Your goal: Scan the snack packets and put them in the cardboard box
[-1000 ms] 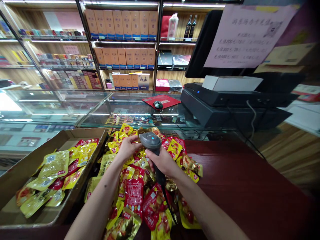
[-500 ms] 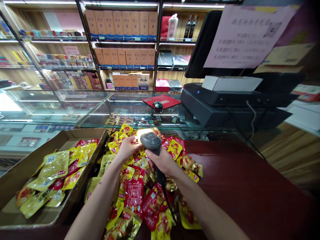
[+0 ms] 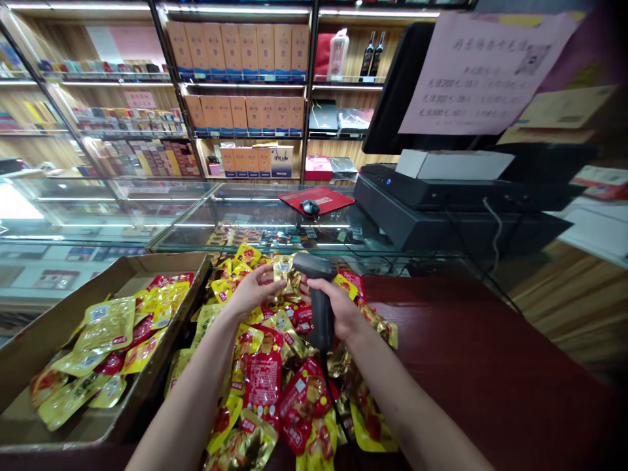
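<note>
Evidently our left hand [image 3: 251, 292] pinches a gold packet [image 3: 282, 269] at its left edge, over the pile [image 3: 262, 387], and our right hand [image 3: 340, 307] wraps the scanner [image 3: 322, 320] by its handle. We judge the packet light, soft and slippery (that shiny film), best held by a flat edge; the scanner seems stiff. Left of the pile sits a box [image 3: 159, 263].

Glossy pouches [image 3: 263, 386] around a matt plastic scanner [image 3: 322, 317]
Shiny, crinkled, foil-like film beneath the scanner; dull brown cardboard box [image 3: 164, 263] to its left; smooth, dark-red tabletop [image 3: 456, 366] with soft sheen to its right; clear, reflective glass counter [image 3: 240, 196] beyond it.
</note>
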`<state>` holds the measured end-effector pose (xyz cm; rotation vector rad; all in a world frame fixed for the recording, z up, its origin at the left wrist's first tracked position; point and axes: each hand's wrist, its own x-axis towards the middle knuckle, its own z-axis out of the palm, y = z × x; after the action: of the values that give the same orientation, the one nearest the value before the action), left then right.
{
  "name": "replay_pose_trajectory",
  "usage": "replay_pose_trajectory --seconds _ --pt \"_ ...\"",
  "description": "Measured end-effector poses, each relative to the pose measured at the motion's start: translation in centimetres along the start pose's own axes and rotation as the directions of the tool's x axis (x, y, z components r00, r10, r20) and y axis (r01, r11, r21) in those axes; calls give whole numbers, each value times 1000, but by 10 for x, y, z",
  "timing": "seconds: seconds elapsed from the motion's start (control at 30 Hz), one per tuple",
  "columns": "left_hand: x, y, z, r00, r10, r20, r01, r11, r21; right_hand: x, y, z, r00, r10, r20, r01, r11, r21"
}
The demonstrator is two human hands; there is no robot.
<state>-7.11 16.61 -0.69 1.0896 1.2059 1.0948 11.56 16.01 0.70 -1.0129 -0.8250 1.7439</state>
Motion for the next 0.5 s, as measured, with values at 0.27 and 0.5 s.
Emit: replay_pose_trajectory --seconds 0.27,0.5 --pt "-10 19 -4 994 -90 54 99 979 -181 0 -7 0 993 120 7 -120 987 105" --pt "-43 29 -32 984 -50 -171 7 969 -247 2 -9 44 982 99 163 -100 995 -2"
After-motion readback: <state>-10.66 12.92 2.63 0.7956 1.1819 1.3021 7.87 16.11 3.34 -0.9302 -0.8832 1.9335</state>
